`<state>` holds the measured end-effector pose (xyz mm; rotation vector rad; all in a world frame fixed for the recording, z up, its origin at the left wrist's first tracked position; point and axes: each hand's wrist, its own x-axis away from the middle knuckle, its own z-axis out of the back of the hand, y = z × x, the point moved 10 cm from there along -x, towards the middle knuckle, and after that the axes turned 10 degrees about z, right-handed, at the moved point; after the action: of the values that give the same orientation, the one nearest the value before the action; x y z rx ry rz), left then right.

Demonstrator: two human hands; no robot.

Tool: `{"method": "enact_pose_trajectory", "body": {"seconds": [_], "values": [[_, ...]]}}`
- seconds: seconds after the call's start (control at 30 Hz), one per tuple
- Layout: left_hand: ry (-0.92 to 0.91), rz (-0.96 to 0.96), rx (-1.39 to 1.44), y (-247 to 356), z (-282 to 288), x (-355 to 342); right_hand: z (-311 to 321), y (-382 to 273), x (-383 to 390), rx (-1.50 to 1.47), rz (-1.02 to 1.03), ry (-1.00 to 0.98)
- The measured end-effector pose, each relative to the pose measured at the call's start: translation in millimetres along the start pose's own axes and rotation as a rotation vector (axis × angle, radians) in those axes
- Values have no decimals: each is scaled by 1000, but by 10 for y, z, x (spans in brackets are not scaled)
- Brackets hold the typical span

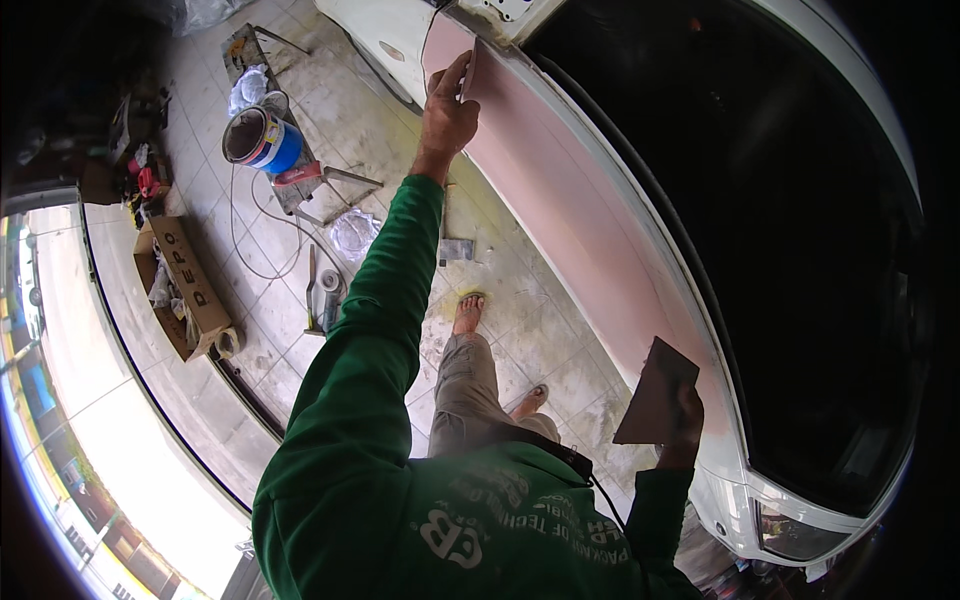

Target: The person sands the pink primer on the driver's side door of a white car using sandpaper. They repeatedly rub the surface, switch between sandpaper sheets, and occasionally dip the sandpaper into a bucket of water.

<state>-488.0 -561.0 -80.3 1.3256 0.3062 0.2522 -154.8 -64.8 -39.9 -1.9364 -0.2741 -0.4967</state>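
A thin, flat spreader [468,74] is pinched in my left hand [450,118], its edge against the far end of the pink filler-coated car panel [570,200]. That arm stretches far forward along the panel. My right hand [690,412] is closed round the edge of a dark, flat palette board [655,395], close to my body and over the near end of the panel. Only part of this hand shows; the board's upper face looks plain and brown. The pink coat runs along the car's white side, below the dark window glass [760,220].
Left of the car stands a low bench [285,180] bearing a blue paint can [265,140]. A hose [290,265], a hammer [312,290] and a grinder [330,290] lie on the tiled floor [510,270]. A cardboard box [190,285] sits farther left.
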Motion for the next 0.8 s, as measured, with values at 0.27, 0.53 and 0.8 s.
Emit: {"method": "enact_pose_trajectory", "body": {"seconds": [0.27,0.53,0.8], "values": [[59,-171,-120,639,-718,1376,440,-76,285,-33,8,-125],[100,-207,-179,1157,-1491,2779,1426,-129,960,-53,74,-82],[53,-176,-220,1616,-2330,4200,2700,-121,1859,-86,154,44]]}}
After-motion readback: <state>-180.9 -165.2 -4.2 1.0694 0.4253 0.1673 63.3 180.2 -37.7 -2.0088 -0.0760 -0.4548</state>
